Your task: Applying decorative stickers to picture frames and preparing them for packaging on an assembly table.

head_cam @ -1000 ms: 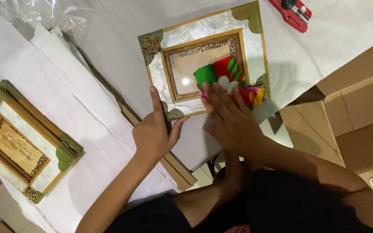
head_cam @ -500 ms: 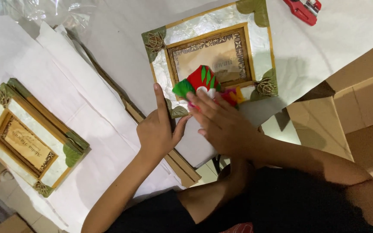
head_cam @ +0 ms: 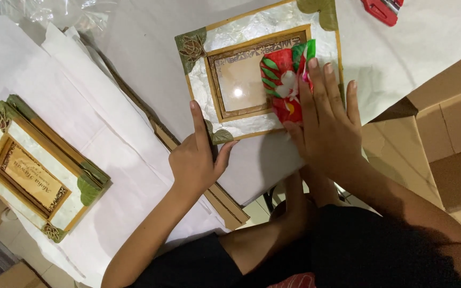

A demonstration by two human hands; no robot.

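Two hands work on one square picture frame faced in pale shell, with gilt inner border and green leaf corners (head_cam: 252, 80). The right hand (head_cam: 326, 128) lies flat, fingers spread, pressing a red cloth with green and white floral print (head_cam: 281, 85) onto the frame's right side. Over the last second this cloth has travelled from the frame's lower right corner down along the near edge and now sits higher, over the right border, covering part of the glass; the wiping pass is in progress, not finished. The left hand (head_cam: 196, 157) is open, thumb and forefinger braced against the frame's near corner, steadying it.

The frame rests on white wrapping paper (head_cam: 134, 64) spread over the bench. A second matching frame (head_cam: 38, 168) lies well apart to the left. Brown cardboard boxes (head_cam: 444, 128) crowd the right side, just beside the right forearm. A red tool (head_cam: 382, 8) lies beyond the frame, partly out of view.
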